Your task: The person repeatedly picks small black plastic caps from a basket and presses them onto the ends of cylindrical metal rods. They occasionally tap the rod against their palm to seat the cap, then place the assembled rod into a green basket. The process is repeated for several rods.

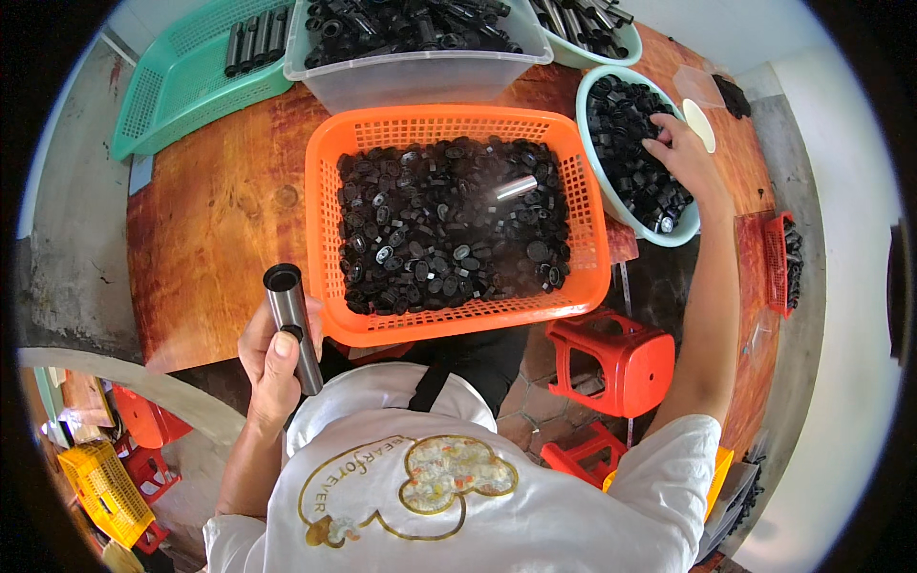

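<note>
Left hand (271,358): closed around a metal tube (308,349), held tilted, its black-lined end up
Orange basket (600,253): just right of that grip, full of small black caps (430,224)
Right hand (680,153): fingers bent among black parts (626,124); cannot tell whether any is pinched
Pale bowl (659,240): under the right hand, holding those parts
Clear tub (420,84): beyond both, left of the right hand

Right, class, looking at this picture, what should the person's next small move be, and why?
Perhaps the right hand should pinch up one of the black parts in the pale bowl: its fingertips are down at that pile, while the left hand grips a metal tube, held clear of the orange basket's contents.
</note>
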Tool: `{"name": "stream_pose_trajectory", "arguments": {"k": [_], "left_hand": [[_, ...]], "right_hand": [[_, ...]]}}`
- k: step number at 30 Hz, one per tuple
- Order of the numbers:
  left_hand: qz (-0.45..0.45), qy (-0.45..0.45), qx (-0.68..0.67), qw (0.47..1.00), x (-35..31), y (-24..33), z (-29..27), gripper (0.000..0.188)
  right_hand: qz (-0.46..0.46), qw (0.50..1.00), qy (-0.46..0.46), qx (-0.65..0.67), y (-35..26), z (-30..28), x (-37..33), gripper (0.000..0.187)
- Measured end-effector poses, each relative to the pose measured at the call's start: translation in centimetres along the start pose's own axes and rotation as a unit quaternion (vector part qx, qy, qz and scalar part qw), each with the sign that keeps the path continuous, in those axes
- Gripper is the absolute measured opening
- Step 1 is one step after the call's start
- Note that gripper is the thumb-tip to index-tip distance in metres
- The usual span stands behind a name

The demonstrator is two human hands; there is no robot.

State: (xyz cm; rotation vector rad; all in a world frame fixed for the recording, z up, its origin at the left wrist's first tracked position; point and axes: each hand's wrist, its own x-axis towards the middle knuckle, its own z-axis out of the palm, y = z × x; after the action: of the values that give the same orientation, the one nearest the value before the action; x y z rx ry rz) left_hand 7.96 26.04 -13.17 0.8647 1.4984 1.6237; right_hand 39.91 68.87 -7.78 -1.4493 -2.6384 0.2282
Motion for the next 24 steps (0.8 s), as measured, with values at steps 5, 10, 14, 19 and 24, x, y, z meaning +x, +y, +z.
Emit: {"name": "stream_pose_trajectory", "arguments": {"k": [5,10,14,19,24], "left_hand": [[-0.020,-0.007,0.012,1.000,-0.6,0.4,0.3,0.060],[-0.084,0.017,-0.030,0.996,-1.7,1.1,0.5,0.066],[-0.134,-0.004,-0.131,0.982,-1.5,1.5,0.3,0.064],[-0.109,-0.013,-0.219,0.970,0.9,1.7,1.2,0.031],[-0.125,-0.029,-0.178,0.976,2.9,2.4,2.0,0.022]], "right_hand": [[-0.067,0.996,0.052,-0.027,0.2,2.3,0.9,0.038],[-0.056,0.993,0.097,-0.042,0.3,2.7,1.7,0.035],[0.031,0.962,0.080,0.259,-5.0,0.3,-1.4,0.031],[-0.302,0.938,0.020,0.171,-19.2,2.5,-9.1,0.034],[-0.367,0.894,-0.054,0.252,-28.0,4.8,-11.9,0.042]]}}
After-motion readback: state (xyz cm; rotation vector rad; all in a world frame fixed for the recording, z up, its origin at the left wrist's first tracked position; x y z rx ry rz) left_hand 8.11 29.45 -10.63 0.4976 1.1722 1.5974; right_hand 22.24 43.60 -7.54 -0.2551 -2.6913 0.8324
